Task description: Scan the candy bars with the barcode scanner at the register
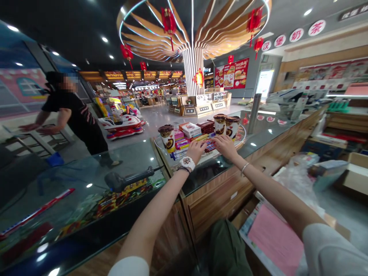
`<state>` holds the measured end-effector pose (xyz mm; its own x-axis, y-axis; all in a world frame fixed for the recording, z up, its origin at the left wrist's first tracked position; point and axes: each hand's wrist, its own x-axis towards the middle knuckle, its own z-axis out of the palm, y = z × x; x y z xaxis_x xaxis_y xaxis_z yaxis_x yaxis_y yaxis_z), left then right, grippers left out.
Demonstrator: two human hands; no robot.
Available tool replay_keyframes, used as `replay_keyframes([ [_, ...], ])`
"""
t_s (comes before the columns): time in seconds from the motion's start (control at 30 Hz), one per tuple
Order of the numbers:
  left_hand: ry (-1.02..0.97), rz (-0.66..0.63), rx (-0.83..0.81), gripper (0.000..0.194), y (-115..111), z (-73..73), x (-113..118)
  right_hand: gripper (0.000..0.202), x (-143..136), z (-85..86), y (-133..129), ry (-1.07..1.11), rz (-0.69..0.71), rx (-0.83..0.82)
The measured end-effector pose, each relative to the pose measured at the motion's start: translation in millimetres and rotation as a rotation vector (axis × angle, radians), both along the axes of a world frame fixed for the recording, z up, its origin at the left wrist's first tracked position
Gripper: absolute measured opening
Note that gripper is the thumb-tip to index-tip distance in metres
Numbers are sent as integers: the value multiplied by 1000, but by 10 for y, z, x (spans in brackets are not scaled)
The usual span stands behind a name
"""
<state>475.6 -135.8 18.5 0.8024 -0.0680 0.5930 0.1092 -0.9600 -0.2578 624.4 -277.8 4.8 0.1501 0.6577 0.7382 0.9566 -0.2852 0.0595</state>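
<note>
On the glass counter, a round clear tray (244,138) holds packaged sweets and cups. My left hand (196,151), with a white watch at its wrist, rests over the wrapped candy sticks (179,153), fingers reaching to the right. Opposite it, my right hand (225,147) reaches in with fingers apart and slightly bent, close to a small blue and red packet (209,146). Whether the fingertips press on the packets is too small to tell. A lidded snack cup (167,138) stands at the tray's left; two similar cups (220,124) stand behind my right hand. Between them sit a white box (190,129) and brown packets (206,125).
A barcode scanner (129,178) lies on the counter at left, with a red and blue stick-shaped pack (37,212) farther left. A metal post (254,108) rises behind the tray. Open cartons (356,172) and plastic wrap (299,180) are at right. A person (76,115) stands beyond the counter.
</note>
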Motion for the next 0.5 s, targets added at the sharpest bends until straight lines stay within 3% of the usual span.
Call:
replay_keyframes([
  [0.23, 29, 20, -118, 26, 106, -80, 503, 28, 341, -8, 164, -12, -56, -12],
  [0.5, 3, -49, -139, 31, 235, -170, 765, 32, 487, -257, 302, 93, -94, -25],
])
